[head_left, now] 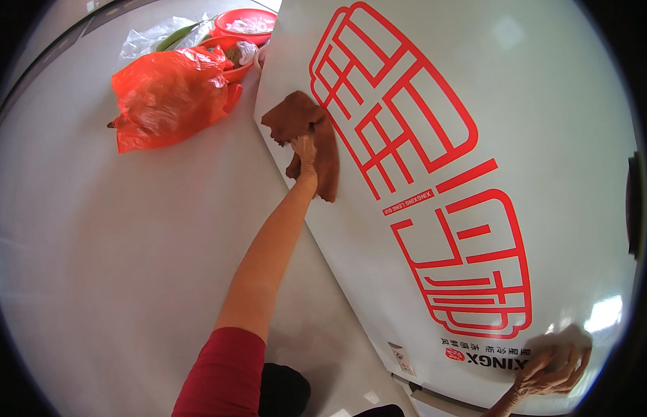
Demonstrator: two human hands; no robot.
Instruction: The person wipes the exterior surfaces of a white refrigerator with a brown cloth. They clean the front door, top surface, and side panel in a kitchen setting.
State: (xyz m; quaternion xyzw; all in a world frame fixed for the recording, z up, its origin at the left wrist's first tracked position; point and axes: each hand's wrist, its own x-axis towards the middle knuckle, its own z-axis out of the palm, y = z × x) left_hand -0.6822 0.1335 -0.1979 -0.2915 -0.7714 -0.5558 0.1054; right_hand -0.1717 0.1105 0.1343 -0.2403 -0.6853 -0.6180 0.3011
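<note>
A brown cloth [327, 156] lies crumpled against the left edge of a large white appliance, likely a freezer [337, 243], with big red lettering on its panel. My left hand [305, 151] presses on the cloth with its fingers closed into it; the fingertips are partly hidden in the folds. At the lower right, my right hand [554, 372] rests on the white panel beside the black printing. Its fingers are spread and bent, and nothing is held in them.
On the pale floor [128, 264] at the upper left lies a red plastic bag [172, 97]. Behind it are red basins [247, 22], a clear plastic bag [146, 42] and a long green vegetable or leaf [176, 37]. A dark handle [633, 205] sits at the far right.
</note>
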